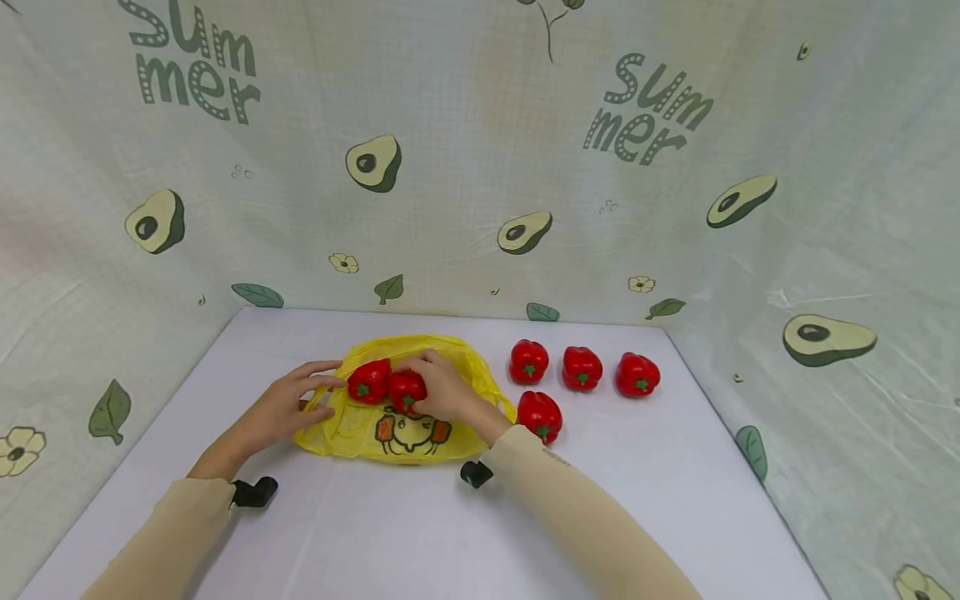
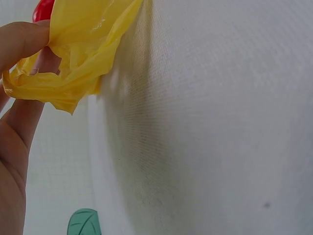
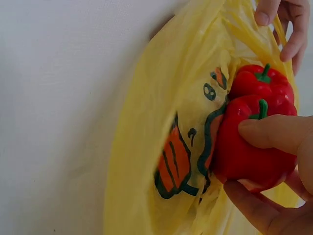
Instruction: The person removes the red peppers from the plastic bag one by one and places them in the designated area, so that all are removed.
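Observation:
A yellow plastic bag (image 1: 352, 437) with a cartoon face printed on it lies on the table, its mouth spread. My right hand (image 1: 442, 392) grips a red bell pepper (image 1: 406, 390) with a green stem, thumb on top and fingers below in the right wrist view. Touching it on the left is another red bell pepper (image 1: 369, 381), also on the bag. At the bag's left edge, my left hand (image 1: 281, 408) holds the thin plastic between thumb and fingers; the left wrist view shows the bag's handle (image 2: 54, 88) looped about the fingers.
To the right of the bag stand several more red bell peppers: a back row with one pepper (image 1: 582, 368) in its middle, and a nearer pepper (image 1: 540, 416) beside my right forearm. A patterned cloth (image 1: 450, 233) hangs behind the white table (image 1: 360, 533) and along its sides.

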Action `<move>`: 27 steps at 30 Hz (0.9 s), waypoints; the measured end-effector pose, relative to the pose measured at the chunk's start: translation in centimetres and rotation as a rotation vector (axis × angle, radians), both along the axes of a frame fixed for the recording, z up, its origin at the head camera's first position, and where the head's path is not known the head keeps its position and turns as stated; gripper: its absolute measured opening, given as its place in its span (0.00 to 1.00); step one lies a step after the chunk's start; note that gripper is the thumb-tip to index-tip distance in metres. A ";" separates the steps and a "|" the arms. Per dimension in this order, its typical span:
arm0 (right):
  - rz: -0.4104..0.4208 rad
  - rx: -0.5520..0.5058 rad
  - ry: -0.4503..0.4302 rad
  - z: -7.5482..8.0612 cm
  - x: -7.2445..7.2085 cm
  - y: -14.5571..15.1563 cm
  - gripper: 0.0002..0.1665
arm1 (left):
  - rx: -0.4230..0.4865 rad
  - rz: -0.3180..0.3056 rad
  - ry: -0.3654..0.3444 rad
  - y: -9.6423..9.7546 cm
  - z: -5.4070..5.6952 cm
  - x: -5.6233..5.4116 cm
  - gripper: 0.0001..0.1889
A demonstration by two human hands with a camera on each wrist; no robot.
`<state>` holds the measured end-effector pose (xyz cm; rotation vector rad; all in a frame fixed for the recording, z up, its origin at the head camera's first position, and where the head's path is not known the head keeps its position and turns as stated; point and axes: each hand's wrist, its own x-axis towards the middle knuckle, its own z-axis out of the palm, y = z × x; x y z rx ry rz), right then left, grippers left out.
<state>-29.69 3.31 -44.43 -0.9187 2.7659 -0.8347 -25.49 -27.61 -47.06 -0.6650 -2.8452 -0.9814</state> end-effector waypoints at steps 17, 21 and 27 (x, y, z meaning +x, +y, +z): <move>0.087 -0.038 -0.027 3.9 2.3 2.9 0.37 | -0.002 -0.006 0.013 -0.3 -0.5 -0.1 0.24; 0.081 -0.046 -0.004 4.6 2.5 3.9 0.37 | 0.000 0.000 0.005 -0.4 -0.5 0.0 0.24; 0.064 -0.090 -0.023 5.3 2.7 5.8 0.38 | 0.001 -0.004 0.002 -0.3 -0.4 0.0 0.25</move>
